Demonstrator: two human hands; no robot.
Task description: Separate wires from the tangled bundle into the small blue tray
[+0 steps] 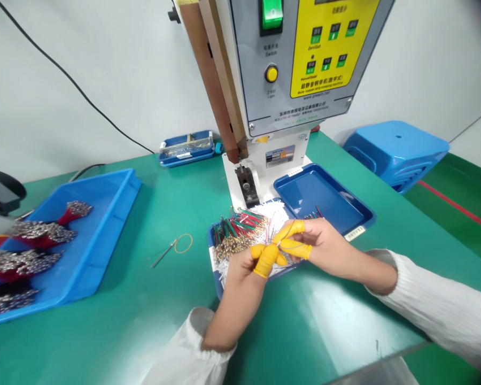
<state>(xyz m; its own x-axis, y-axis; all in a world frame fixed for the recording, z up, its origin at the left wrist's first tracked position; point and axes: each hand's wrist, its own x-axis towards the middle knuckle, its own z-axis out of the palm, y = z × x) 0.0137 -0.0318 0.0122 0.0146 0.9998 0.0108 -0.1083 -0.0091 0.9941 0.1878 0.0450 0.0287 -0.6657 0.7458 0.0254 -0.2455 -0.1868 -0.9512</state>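
Observation:
My left hand (pixel 245 271) and my right hand (pixel 319 245) meet over the near side of a blue tray (pixel 218 283), both closed in a pinch. Yellow finger cots cover their thumbs and some fingers. Thin wires (pixel 269 233) run to the pinched fingertips, where a tiny pale part shows between them; its kind is too small to make out. Below lie many red, green and black wires (pixel 244 222) with brass-coloured ends, beside a heap of white pieces (pixel 276 212). My fingers hide part of the tray.
A crimping machine (pixel 272 120) stands behind the tray, its black die (pixel 246 184) facing me. Another blue tray (pixel 320 195) sits right, holding a few wires. A blue bin (pixel 104 240) of bundled wires is left. Tweezers (pixel 163 253) and a rubber band (pixel 183 244) lie between.

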